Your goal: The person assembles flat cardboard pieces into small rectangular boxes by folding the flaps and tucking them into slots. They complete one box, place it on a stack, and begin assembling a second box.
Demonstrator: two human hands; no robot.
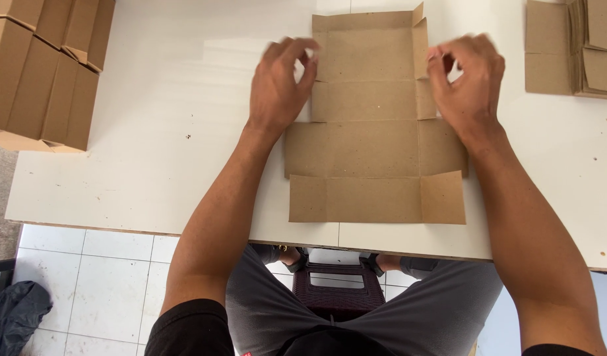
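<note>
Two hands work a flat brown cardboard blank [373,118] lying mid-counter: the left hand [279,82] pinches its far left side flap with curled fingers, the right hand [467,79] grips the far right flap likewise. The board is rough, matte and creased into panels. The white counter [171,132] carries folded boxes [43,72] far left and stacked blanks [574,46] far right.

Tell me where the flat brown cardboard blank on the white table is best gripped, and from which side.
Probably at the narrow side flaps of the cardboard blank, coming in from left and right at once. The blank lies flat and creased, its flaps jutting at the edges, so only they offer fingers an edge. The left hand and right hand already sit at those far flaps.
</note>
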